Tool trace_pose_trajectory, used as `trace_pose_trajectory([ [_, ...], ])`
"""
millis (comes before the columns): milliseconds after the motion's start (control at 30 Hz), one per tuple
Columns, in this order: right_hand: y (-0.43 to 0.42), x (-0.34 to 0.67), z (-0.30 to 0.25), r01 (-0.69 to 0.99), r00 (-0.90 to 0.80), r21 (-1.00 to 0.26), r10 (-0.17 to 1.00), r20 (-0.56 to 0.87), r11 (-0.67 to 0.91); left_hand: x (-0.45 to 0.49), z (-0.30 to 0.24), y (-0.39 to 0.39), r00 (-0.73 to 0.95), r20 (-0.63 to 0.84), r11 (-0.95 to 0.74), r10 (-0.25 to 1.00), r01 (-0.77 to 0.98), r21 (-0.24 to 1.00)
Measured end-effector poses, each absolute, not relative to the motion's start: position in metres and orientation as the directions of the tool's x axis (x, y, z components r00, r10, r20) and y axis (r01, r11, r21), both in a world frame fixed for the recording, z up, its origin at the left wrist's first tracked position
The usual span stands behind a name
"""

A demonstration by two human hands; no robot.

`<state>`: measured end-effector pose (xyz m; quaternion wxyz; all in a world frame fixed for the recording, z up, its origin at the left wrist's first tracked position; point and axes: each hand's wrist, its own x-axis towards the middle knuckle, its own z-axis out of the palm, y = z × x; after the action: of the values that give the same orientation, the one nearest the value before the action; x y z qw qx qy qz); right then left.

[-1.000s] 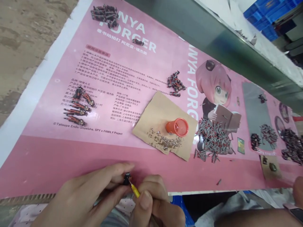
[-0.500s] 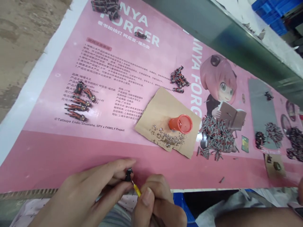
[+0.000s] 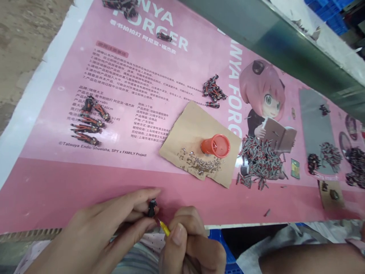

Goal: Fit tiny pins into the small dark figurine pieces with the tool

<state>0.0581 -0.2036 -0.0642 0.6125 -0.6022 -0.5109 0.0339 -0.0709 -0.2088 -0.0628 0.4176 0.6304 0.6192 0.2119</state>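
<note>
My left hand point(image 3: 105, 232) pinches a small black part point(image 3: 152, 208) between thumb and fingers at the near edge of the pink poster-covered table point(image 3: 85, 190). My right hand point(image 3: 189, 247) grips a thin yellow-tipped tool point(image 3: 164, 227), its metal point a little to the right of and below the black part. Both hands hover over the table's front edge, close together.
A brown card point(image 3: 196, 129) holds tiny silver screws point(image 3: 199, 164) and a tipped orange cup point(image 3: 216, 145). A heap of grey pins point(image 3: 261, 161) lies right of it. Red-black assembled pieces lie at left point(image 3: 88, 123), centre point(image 3: 213, 90) and top. Another person's arm point(image 3: 310, 258) is at lower right.
The tool's tip has drawn slightly away from the black part, which it touched before. The view shifted a little; my hands stay in the same spot.
</note>
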Motion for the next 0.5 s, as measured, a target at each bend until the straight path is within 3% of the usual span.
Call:
trace_pose_trajectory([
  [167, -0.208, 0.063, -0.066, 0.570, 0.480, -0.781, 0.668, 0.569, 0.255, -0.074, -0.055, -0.195, 0.185, -0.236, 0.092, 0.954, 0.567, 0.818],
  [333, -0.209, 0.078, -0.052, 0.562, 0.335, -0.778, 0.783, 0.524, 0.281, -0.076, -0.049, -0.187, 0.319, -0.149, -0.010, 0.936, 0.446, 0.895],
  [500, -0.217, 0.082, -0.055, 0.567, 0.327, -0.776, 0.790, 0.519, 0.275, -0.072, -0.057, -0.204, 0.167, -0.217, 0.075, 0.962, 0.600, 0.796],
])
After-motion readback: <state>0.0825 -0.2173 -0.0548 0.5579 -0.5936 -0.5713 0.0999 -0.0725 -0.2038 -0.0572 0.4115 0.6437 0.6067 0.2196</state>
